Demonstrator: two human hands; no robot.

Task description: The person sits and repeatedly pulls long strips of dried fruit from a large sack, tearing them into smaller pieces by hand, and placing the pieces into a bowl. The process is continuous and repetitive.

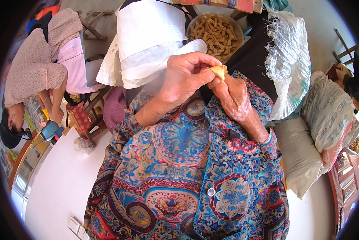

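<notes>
My left hand [187,78] is raised near the centre, its thumb and index finger pinched on a small yellow, folded, crinkled piece [218,72]. My right hand [233,96] grips the same piece from below and the right, fingers curled and partly hidden behind it. Beyond my hands sits a round plastic container [238,30] holding several similar yellowish-brown pieces. A white cloth [147,30] lies at the upper middle, over dark fabric, just left of that container. My forearms come out of patterned blue and red sleeves.
A co-worker [35,70] bends over at the left, hands low beside wooden furniture [91,106]. A frayed white woven sack [287,52] lies at the upper right. More stuffed sacks [299,148] are piled along the right, and a wooden stool [343,52] stands behind them.
</notes>
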